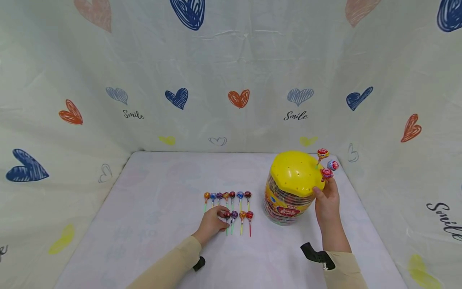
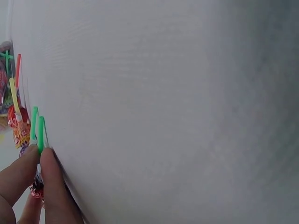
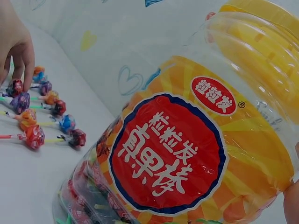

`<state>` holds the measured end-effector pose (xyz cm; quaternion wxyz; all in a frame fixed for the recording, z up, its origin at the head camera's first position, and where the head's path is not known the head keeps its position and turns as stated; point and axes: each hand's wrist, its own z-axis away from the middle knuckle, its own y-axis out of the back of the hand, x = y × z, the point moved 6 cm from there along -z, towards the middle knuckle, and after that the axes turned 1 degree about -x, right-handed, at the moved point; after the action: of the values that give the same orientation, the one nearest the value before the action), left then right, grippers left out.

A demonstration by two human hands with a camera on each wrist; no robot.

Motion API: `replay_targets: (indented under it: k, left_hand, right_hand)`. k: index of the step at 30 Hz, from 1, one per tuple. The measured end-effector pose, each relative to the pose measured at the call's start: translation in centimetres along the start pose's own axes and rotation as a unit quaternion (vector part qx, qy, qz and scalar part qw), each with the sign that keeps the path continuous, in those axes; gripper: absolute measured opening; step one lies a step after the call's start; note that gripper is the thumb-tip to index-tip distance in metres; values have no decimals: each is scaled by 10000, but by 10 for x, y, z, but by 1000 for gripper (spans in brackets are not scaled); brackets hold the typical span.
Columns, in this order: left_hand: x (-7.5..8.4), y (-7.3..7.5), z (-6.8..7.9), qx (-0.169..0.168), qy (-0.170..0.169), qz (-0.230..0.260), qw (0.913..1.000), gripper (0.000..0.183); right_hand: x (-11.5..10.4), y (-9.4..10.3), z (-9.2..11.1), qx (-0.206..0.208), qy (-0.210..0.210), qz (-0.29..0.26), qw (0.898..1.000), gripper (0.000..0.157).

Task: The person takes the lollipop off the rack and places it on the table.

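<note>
Your left hand [image 1: 212,221] pinches a red lollipop [image 1: 227,215] between thumb and finger, at the left end of the near row on the desk [image 1: 151,196]. Your right hand [image 1: 328,200] curls round the jar [image 1: 285,210] at its lid [image 1: 296,170], thumb in front, other fingers mostly hidden. Where the sticks of the three lollipops [image 1: 327,173] beside them end is hard to make out. The jar is round, clear plastic; the lid glossy yellow, dotted with holes.
</note>
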<state>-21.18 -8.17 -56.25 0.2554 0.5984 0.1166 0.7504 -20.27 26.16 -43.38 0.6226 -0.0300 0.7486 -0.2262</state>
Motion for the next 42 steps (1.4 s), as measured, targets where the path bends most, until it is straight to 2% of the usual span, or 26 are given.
replay_targets:
  k: [10,15,18,23,27,33,37,42]
  left_hand:
    - [5,9,2,-103,-135,-363,9992,50]
    - [18,20,2,-62,-191,-276,9994,49]
    - [37,26,0,-13,-419,-254,9988,50]
    - [79,32,-2,6,-882,-181,9959,50]
    - [111,34,-2,-43,-1147,8,9934,48]
    - [157,29,-3,-283,-1485,255,9882,47]
    - [181,25,-3,-415,-1691,343,9841,48]
    - [211,19,0,-694,-2222,482,9713,46]
  right_hand:
    - [-1,1,0,-34,11,-76,10000,51]
    - [-2,1,0,10,-42,-96,9999,51]
    - [-2,1,-1,31,-58,-69,10000,51]
    - [-2,2,-1,35,-76,-49,10000,51]
    - [-2,3,-1,-36,66,9,10000,49]
    - [-1,3,0,-153,309,-15,9994,44]
    - [0,2,-1,-142,293,-60,9995,44]
    - [0,0,-1,-150,279,-60,9995,43]
